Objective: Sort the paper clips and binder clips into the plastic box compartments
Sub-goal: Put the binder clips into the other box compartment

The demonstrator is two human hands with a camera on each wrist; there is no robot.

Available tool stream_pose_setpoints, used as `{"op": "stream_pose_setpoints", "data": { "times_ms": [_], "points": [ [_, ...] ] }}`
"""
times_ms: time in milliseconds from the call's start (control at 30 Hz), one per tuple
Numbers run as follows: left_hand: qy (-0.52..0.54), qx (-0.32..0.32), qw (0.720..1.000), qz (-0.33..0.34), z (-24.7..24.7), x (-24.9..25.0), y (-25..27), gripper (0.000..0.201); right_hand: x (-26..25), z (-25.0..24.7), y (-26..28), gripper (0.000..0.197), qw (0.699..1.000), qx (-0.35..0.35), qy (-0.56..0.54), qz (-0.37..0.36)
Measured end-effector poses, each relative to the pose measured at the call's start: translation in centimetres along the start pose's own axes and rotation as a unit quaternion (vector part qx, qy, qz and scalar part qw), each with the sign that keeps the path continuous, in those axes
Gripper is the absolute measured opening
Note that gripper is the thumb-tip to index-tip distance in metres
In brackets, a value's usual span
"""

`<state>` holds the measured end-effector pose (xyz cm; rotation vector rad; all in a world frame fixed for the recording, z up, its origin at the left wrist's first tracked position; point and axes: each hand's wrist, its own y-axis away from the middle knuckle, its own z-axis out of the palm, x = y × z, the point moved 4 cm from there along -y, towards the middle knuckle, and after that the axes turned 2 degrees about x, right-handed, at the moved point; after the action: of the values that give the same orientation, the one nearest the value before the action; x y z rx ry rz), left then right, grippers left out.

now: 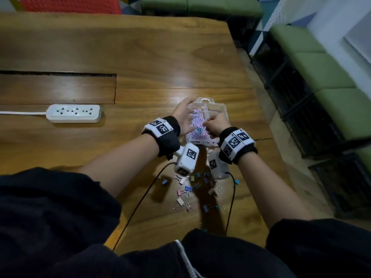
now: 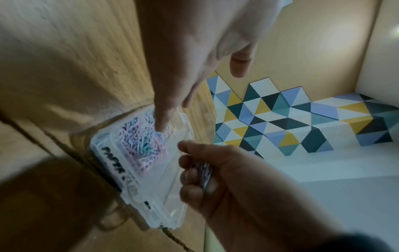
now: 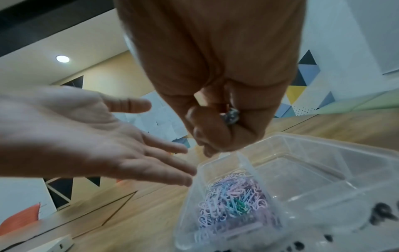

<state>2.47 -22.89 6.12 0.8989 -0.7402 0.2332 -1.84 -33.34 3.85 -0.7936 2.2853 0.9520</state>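
Note:
A clear plastic box (image 1: 217, 109) lies on the wooden table, marked "PAPER CLIP" on its near wall. Its left compartment holds a heap of pastel paper clips (image 1: 195, 125) (image 2: 142, 145) (image 3: 233, 196); the right compartment (image 3: 302, 173) shows only clear plastic. My right hand (image 1: 213, 125) (image 3: 218, 129) hovers over the box as a fist, gripping a small bunch of paper clips (image 2: 204, 170) (image 3: 231, 116). My left hand (image 1: 181, 115) (image 3: 97, 139) is flat and open beside the box's left wall, one finger (image 2: 162, 119) reaching over the heap. Coloured binder clips (image 1: 188, 189) lie scattered near me.
A white power strip (image 1: 73, 113) with its cord lies at the left. A recessed slot (image 1: 58, 89) crosses the table behind it. The table's right edge (image 1: 267, 125) runs close to the box, with green benches (image 1: 321, 77) beyond. Two black cables (image 1: 140, 203) trail from my wrists.

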Motion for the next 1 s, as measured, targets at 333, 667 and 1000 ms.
{"op": "stream_pose_setpoints", "data": {
  "times_ms": [333, 667, 1000],
  "points": [
    [-0.506, 0.055, 0.856, 0.089, -4.9, -4.2, 2.8, 0.029, 0.2, -0.4, 2.3, 0.025, 0.993, 0.052, -0.057, -0.087],
    [-0.725, 0.045, 0.687, 0.001, -7.2, -11.9, 5.8, 0.076, 14.5, -1.0, 10.4, 0.049, 0.985, 0.069, 0.144, 0.071],
    [-0.723, 0.042, 0.681, 0.103, -3.2, -13.9, 4.6, 0.063, 14.7, 4.7, 13.6, 0.04, 0.987, 0.024, 0.127, -0.091]
  ]
}}
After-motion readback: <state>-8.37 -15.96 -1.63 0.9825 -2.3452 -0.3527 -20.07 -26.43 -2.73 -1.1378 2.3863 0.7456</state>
